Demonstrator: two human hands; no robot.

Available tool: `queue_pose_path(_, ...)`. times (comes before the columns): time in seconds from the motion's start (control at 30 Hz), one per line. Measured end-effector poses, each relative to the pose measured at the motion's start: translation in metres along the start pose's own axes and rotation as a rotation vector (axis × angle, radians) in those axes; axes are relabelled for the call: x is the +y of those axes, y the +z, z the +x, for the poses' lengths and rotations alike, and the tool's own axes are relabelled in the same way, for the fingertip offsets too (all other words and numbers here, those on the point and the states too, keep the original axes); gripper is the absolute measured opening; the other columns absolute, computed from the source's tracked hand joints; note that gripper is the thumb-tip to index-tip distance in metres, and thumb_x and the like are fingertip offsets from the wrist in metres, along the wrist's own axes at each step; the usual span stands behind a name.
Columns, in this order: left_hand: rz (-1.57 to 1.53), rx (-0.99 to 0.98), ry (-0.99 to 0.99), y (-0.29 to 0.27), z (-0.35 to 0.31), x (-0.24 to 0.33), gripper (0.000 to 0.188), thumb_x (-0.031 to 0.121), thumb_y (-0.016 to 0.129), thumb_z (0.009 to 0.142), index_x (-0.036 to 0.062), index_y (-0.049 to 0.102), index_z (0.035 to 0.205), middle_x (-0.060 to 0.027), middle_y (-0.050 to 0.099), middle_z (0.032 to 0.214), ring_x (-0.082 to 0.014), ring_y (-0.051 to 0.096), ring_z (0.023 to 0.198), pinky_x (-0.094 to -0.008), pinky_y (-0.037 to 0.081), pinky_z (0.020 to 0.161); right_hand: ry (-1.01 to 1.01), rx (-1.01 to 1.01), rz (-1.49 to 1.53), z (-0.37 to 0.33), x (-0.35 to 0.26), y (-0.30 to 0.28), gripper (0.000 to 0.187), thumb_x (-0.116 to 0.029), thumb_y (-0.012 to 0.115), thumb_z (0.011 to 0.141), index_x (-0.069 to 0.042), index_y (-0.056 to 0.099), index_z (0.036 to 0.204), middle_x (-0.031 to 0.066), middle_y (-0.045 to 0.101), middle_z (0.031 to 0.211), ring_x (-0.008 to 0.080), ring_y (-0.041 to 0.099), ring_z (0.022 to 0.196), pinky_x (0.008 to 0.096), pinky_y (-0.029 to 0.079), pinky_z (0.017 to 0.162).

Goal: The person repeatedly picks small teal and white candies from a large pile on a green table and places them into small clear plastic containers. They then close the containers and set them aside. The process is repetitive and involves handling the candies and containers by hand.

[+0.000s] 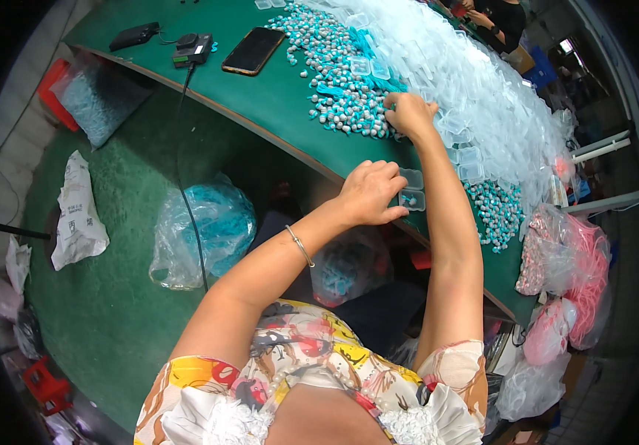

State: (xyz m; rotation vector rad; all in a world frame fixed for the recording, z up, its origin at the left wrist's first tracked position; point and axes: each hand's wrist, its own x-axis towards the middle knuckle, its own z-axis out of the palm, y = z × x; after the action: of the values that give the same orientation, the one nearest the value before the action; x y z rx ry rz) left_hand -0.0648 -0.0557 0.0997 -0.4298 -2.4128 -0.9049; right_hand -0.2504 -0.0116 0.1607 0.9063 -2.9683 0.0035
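My left hand [371,191], a bracelet on its wrist, grips a small clear plastic box [411,179] at the table's near edge. The box's lid is swung up, and a small teal-and-grey piece lies inside. Further off, my right hand [411,113] is at the right edge of a heap of small silver-grey and teal pieces [345,111]. Its fingers are curled together; whatever is between them is too small or hidden to make out. Past that hand spreads a large mound of empty clear plastic boxes [475,89].
A phone [253,51] and a black corded device [192,50] lie on the green table [267,107]. A second heap of teal pieces [495,211] sits right of my forearm. Bags of pink cords [586,259] hang at right; a teal-filled bag [208,230] stands below. Another person [501,22] works opposite.
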Motion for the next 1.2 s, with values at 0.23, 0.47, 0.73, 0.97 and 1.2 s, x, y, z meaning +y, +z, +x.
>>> queue_pose_path(0.23, 0.025, 0.015, 0.006, -0.001, -0.001, -0.001, 0.042, 0.038, 0.080, 0.070, 0.0101, 0.066, 0.099, -0.0064, 0.056, 0.093, -0.0258, 0.058, 0.090, -0.0399, 0.044, 0.077, -0.011, 0.263, 0.218, -0.033, 0.027, 0.007, 0.015, -0.025, 0.073, 0.079, -0.025, 0.077, 0.093, 0.0025, 0.067, 0.111, 0.0273, 0.058, 0.111, 0.0547, 0.030, 0.096)
queue_pose_path(0.47, 0.021, 0.011, 0.018, 0.001, -0.001, -0.003, 0.042, 0.038, 0.080, 0.070, 0.0105, 0.067, 0.099, -0.0059, 0.057, 0.093, -0.0248, 0.058, 0.091, -0.0399, 0.044, 0.077, -0.175, 0.593, 0.485, -0.066, 0.046, 0.008, 0.013, -0.016, 0.072, 0.080, -0.014, 0.075, 0.092, 0.0059, 0.071, 0.101, 0.0253, 0.064, 0.101, 0.0422, 0.043, 0.089)
queue_pose_path(0.73, -0.014, -0.047, -0.005, -0.004, 0.000, 0.000, 0.041, 0.034, 0.079, 0.071, 0.0118, 0.070, 0.104, -0.0061, 0.059, 0.096, -0.0263, 0.059, 0.093, -0.0400, 0.045, 0.081, -0.341, 0.509, 0.552, -0.156, 0.075, -0.005, 0.015, -0.003, 0.069, 0.081, -0.004, 0.071, 0.095, 0.0100, 0.071, 0.095, 0.0272, 0.066, 0.093, 0.0367, 0.049, 0.085)
queue_pose_path(0.97, -0.025, -0.086, -0.033, -0.006, 0.002, -0.001, 0.043, 0.036, 0.078, 0.070, 0.0125, 0.071, 0.105, -0.0063, 0.060, 0.100, -0.0273, 0.060, 0.096, -0.0403, 0.045, 0.084, -0.356, 0.462, 0.466, -0.187, 0.072, 0.011, 0.014, -0.008, 0.071, 0.079, -0.012, 0.070, 0.092, 0.0020, 0.069, 0.091, 0.0226, 0.063, 0.092, 0.0385, 0.038, 0.090)
queue_pose_path(1.2, -0.015, -0.080, -0.015, -0.006, 0.002, -0.001, 0.042, 0.036, 0.077, 0.070, 0.0114, 0.071, 0.104, -0.0065, 0.060, 0.099, -0.0273, 0.060, 0.096, -0.0401, 0.045, 0.084, -0.418, 0.492, 0.148, -0.194, 0.059, 0.009, 0.014, -0.011, 0.072, 0.078, -0.014, 0.070, 0.092, -0.0007, 0.065, 0.089, 0.0196, 0.061, 0.092, 0.0464, 0.035, 0.094)
